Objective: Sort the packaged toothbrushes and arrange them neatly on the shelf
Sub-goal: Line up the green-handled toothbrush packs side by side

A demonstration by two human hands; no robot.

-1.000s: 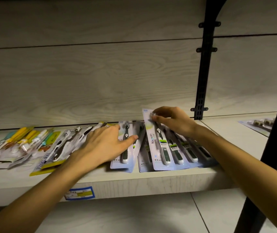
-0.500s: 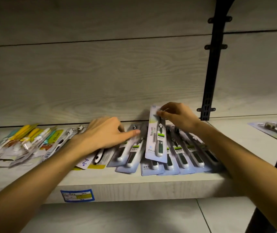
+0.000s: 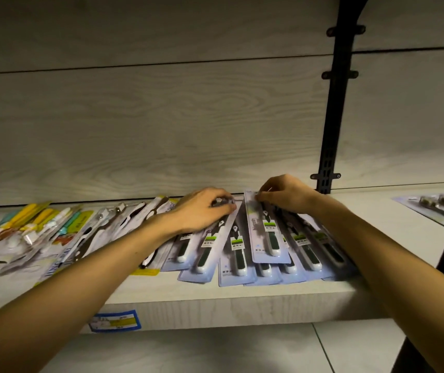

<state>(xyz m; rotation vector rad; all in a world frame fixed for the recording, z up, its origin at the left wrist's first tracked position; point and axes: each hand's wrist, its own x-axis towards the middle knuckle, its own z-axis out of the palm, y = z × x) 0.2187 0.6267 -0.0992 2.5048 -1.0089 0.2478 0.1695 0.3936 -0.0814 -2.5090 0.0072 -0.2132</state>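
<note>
Toothbrush pack (image 3: 266, 232) top pinched by right hand (image 3: 285, 193), left hand (image 3: 204, 211) curled gripping neighbouring pack (image 3: 210, 243)

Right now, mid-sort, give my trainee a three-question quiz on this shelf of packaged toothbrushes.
1. True or false: the right hand pinches the top of the pale blue carded pack with a dark-and-white toothbrush.
2. Which packs lie at the far left of the pale wood-grain shelf? A) yellow-and-teal toothbrush packs B) red packs
3. What does the left hand touch?

Key: 1 true; 2 A; 3 a blue pack's top.
</note>
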